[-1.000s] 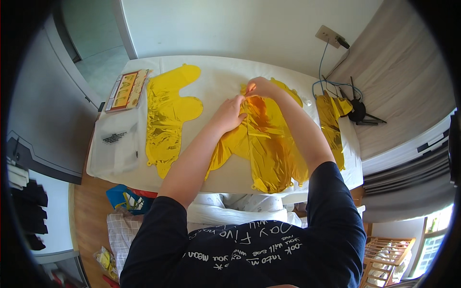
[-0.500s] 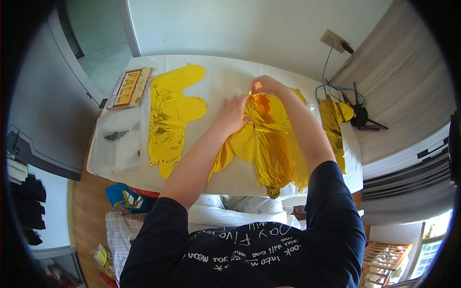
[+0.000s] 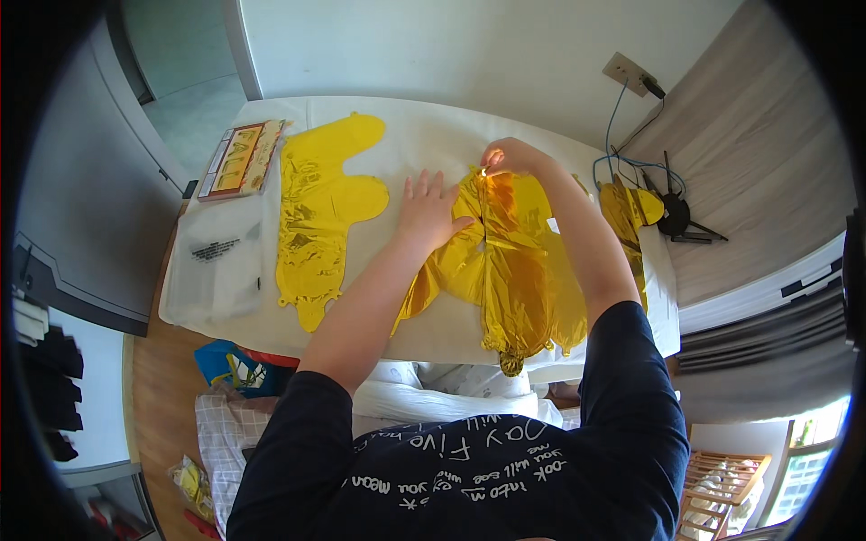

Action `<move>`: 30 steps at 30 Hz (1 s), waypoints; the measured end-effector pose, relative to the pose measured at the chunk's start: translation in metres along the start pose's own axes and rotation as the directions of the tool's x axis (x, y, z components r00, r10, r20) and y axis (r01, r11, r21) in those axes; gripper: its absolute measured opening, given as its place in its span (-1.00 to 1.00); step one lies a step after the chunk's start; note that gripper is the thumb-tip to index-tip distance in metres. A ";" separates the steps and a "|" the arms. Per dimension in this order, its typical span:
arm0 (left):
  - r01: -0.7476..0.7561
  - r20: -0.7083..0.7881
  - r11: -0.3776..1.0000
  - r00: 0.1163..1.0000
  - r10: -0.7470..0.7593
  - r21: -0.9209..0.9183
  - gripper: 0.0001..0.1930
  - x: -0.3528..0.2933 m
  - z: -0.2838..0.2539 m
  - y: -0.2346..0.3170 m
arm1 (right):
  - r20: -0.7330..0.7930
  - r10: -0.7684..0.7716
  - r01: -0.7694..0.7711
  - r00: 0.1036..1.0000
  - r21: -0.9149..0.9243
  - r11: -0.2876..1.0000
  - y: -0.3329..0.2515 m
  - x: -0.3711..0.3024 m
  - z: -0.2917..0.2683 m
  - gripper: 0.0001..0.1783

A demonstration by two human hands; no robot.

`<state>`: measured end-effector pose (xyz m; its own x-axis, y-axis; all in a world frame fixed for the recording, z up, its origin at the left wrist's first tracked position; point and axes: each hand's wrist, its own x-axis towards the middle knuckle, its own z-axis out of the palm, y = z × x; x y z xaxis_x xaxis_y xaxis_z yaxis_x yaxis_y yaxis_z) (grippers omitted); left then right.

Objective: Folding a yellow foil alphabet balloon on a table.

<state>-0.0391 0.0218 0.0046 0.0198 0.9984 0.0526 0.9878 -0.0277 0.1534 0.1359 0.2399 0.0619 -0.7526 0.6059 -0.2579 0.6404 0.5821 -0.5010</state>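
A flat, shiny gold foil balloon (image 3: 514,279) lies creased on the white-covered table in front of me. My right hand (image 3: 512,157) pinches its far edge, fingers closed on the foil. Beside the balloon's left edge, my left hand (image 3: 430,215) rests with fingers spread, the thumb touching the foil. Farther left lies another flat gold foil balloon (image 3: 311,212) with rounded lobes. A third gold foil piece (image 3: 622,212) is at the right, partly hidden behind my right forearm.
A printed cardboard package (image 3: 240,160) and a clear plastic bag (image 3: 214,261) lie at the table's left. On the right stands a black router (image 3: 675,216) with antennas, cabled to a wall socket (image 3: 629,72). A blue bag (image 3: 236,365) sits below the table's near edge.
My right hand has moved slightly right, drawing the balloon's far edge along. My left hand has shifted a little left, its fingers spreading away from the foil's edge.
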 end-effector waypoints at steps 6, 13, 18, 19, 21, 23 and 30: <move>0.034 0.051 0.999 0.998 -0.032 -0.035 -0.02 -0.004 0.003 -0.002 | -0.033 -0.094 0.094 0.995 0.003 0.996 -0.007 0.017 0.013 -0.58; 0.039 0.045 0.999 0.998 -0.039 -0.020 0.00 -0.005 0.002 -0.002 | -0.109 -0.094 0.094 0.990 0.002 0.996 -0.019 0.014 0.023 -0.59; 0.006 -0.007 0.999 1.000 -0.007 -0.035 0.01 -0.001 0.003 0.001 | -0.479 -0.261 0.156 0.838 -0.249 0.956 -0.027 -0.017 0.041 -0.56; -0.003 -0.004 0.999 1.000 0.003 -0.033 0.01 -0.001 0.004 0.001 | -0.485 -0.254 0.148 0.837 -0.246 0.958 -0.028 -0.030 0.047 -0.56; -0.033 -0.059 0.999 0.998 0.031 -0.027 -0.03 0.001 0.003 0.004 | -0.609 -0.219 0.118 0.763 -0.201 0.972 -0.031 -0.065 0.059 -0.57; -0.063 -0.040 0.998 0.997 0.062 -0.028 -0.06 0.000 0.001 0.002 | -0.563 -0.151 0.029 0.813 -0.220 0.975 -0.046 -0.119 0.087 -0.56; -0.240 0.054 0.962 0.967 0.249 -0.134 -0.20 0.003 -0.007 0.011 | -0.617 -0.035 -0.117 0.786 -0.204 0.972 -0.116 -0.316 0.196 -0.38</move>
<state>-0.0293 0.0244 0.0132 0.2732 0.9613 0.0353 0.9242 -0.2725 0.2676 0.2689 -0.1252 0.0397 -0.5194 0.7906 0.3243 0.7419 0.6056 -0.2879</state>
